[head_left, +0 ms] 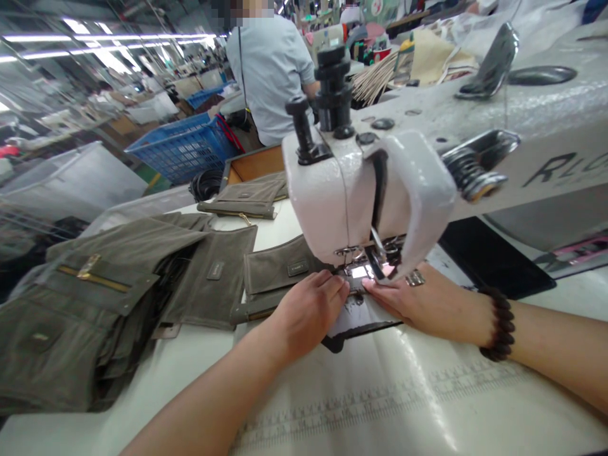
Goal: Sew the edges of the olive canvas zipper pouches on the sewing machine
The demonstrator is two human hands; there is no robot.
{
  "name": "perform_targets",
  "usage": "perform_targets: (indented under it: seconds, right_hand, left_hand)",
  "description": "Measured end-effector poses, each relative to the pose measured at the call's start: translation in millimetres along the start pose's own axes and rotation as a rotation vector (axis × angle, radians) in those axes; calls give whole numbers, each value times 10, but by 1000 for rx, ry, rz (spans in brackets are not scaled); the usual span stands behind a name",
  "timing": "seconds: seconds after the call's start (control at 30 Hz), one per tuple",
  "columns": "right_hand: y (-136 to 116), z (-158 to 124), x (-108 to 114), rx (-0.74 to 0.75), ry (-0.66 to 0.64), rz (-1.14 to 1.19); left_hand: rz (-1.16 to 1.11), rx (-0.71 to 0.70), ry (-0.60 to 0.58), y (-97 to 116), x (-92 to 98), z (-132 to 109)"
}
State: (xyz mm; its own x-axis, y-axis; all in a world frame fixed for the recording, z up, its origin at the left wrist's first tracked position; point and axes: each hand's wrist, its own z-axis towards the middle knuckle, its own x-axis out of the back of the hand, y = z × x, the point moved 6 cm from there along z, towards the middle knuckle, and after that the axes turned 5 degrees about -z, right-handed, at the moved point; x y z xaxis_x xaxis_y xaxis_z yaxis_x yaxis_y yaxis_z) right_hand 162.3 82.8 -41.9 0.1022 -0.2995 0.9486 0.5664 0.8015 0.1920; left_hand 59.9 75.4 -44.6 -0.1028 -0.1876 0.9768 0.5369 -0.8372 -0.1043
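Note:
An olive fabric piece point(270, 272) with a small label and a zipper along its lower edge lies flat, its right end reaching under the sewing machine's needle area point(365, 259). My left hand point(308, 307) presses on that end, fingers bent and close together over the cloth. Just right of the presser foot rests my right hand point(422, 304), fingers stretched out low over the metal plate point(361, 313). The machine head hides part of those fingers. A dark bead bracelet point(498, 324) circles my right wrist.
Left of the work lie a pile of olive fabric pieces point(109, 285), another labelled piece point(213, 272) and more pieces point(251, 196) behind. The white machine arm point(536, 120) spans the right. A ruler scale point(380, 399) crosses the tabletop. Beyond are a blue crate point(180, 149) and a seated person point(270, 76).

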Motion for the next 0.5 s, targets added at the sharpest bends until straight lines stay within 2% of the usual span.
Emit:
perform_targets:
  seconds: [0.13, 0.3, 0.43, 0.5]
  right_hand:
    - [-14, 3, 80, -4, 73, -7]
    - [13, -4, 56, -48, 135, -15]
    - [30, -4, 76, -68, 175, 5]
    - [42, -23, 102, -75, 206, 54]
  left_hand:
    - [-14, 16, -2, -9, 6, -6]
    - [-57, 76, -2, -80, -38, -3]
    - [-115, 154, -55, -123, -127, -8]
    - [-130, 144, -116, -74, -94, -12]
